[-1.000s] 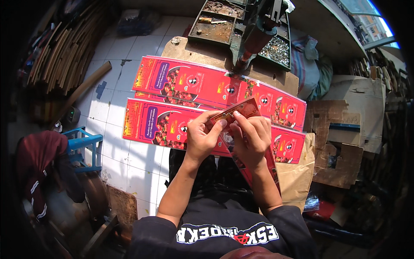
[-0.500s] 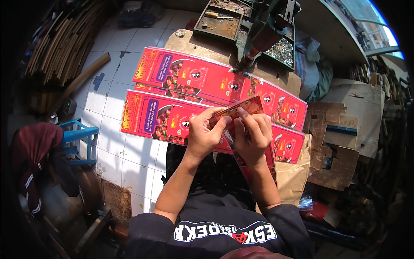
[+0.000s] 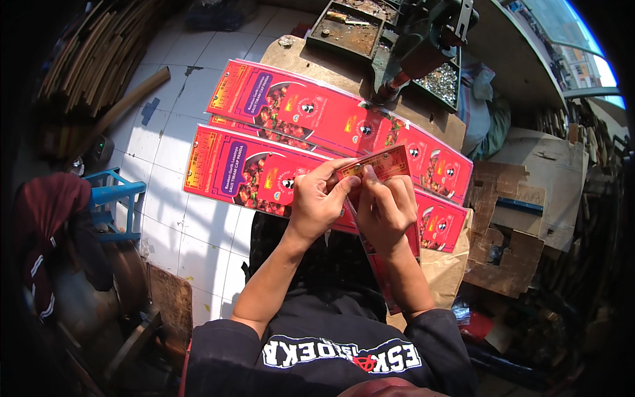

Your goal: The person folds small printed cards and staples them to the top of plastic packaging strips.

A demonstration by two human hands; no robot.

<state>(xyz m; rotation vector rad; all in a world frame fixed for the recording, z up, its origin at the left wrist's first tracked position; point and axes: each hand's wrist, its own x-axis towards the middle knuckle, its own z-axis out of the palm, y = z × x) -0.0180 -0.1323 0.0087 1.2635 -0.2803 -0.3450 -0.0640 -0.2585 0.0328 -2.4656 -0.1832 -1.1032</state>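
Observation:
Between my hands is a long red printed card strip (image 3: 391, 159), its upper end raised and tilted. The rest of it runs down beneath my right forearm. My left hand (image 3: 316, 204) pinches the strip's upper left edge between thumb and fingers. Against the same end, close to the left thumb, my right hand (image 3: 389, 210) is closed with its fingertips pressed on the strip; its fingers partly hide what lies under them. Behind and below the hands, more red printed strips (image 3: 337, 109) lie in overlapping stacks, and a nearer strip (image 3: 210, 162) reaches out to the left.
A dark metal press (image 3: 433, 49) stands beyond the strips, flanked by a compartment tray (image 3: 350, 36) and small shiny metal pieces (image 3: 440, 86). Brown cardboard (image 3: 509, 245) lies at the right. At the left are a blue plastic stool (image 3: 118, 194) and a maroon garment (image 3: 53, 208).
The view has shifted slightly. Both hands keep hold of the strip; the left thumb and right fingertips are now nearer each other, and the strip's upper end is angled a little differently.

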